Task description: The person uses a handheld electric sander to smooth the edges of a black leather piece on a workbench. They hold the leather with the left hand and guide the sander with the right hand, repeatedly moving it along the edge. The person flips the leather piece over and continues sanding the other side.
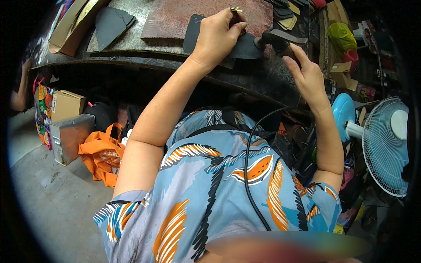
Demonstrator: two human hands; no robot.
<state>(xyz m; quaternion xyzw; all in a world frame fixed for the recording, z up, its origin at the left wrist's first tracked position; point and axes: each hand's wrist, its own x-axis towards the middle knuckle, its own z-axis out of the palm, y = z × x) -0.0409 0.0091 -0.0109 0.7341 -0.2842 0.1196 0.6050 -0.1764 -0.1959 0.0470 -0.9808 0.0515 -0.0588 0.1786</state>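
The left hand rests on a dark leather piece that lies flat on the workbench. Its fingers are bent and pinched narrow around a small dark tool with a yellow tip, which stands at the far edge of the leather piece. The right hand is closed around the handle of a dark corded hand tool; the forefinger lies straight along its body. The head of this tool touches the right edge of the leather piece. A black cable runs down across the person's patterned blue shirt. A reddish board lies under and behind the leather piece. More dark cut pieces lie at the left of the bench. An orange bag stands on the floor at the left, and a blue fan stands at the right.
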